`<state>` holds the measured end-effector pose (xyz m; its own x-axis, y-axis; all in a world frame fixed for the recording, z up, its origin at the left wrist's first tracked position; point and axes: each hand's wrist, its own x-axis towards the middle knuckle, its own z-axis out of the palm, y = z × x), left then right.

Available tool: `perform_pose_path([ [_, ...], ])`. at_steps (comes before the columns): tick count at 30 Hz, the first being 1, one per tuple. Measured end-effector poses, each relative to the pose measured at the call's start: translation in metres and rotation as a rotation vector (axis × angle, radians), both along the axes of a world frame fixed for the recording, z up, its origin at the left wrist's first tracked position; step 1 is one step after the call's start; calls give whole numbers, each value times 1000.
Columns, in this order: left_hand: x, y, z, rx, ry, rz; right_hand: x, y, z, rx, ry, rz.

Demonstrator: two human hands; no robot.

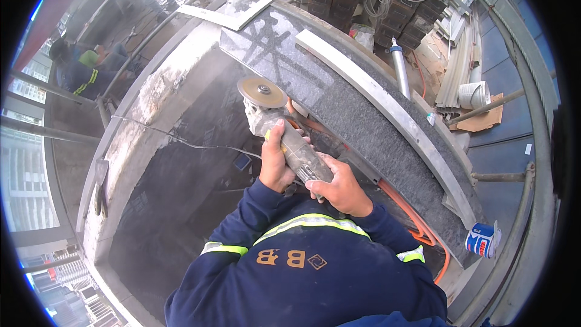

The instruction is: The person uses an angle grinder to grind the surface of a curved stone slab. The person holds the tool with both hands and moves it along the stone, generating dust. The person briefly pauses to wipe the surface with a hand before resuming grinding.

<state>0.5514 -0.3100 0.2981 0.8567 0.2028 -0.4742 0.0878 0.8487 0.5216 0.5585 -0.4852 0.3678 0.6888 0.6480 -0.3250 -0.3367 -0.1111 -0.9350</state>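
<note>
Both my hands are closed around a dusty grey angle grinder (298,150), held in front of my chest. My left hand (275,166) wraps the body behind the head, thumb on top. Farther back, my right hand (345,188) grips the rear end of the body. A round tan cutting disc (253,91) sits at the grinder's far end, its flat face upward. Beyond and to the right lies a dark grey stone slab (369,130) with dust and smeared marks on its far part. The disc appears apart from the slab's edge.
A long pale strip (378,94) lies along the slab. A caulking gun (399,66), white bucket (474,94) and blue-and-white can (482,239) are on the right. An orange hose (408,209) runs beside the slab. Dust hangs at left, where a person (85,75) sits beyond the rail.
</note>
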Motion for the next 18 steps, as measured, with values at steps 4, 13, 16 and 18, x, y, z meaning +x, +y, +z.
perform_pose_path([
  [4,-5,-7,-1,-6,29,-6,-5,-8,-2,21,7,-3],
  [13,-12,-18,-3,-8,31,-22,-10,-19,1,17,7,0],
  [16,-13,-19,-3,-9,33,-20,-11,-20,0,12,10,-7],
  [18,-13,-18,-5,-14,31,-18,-11,-20,0,9,12,-10],
])
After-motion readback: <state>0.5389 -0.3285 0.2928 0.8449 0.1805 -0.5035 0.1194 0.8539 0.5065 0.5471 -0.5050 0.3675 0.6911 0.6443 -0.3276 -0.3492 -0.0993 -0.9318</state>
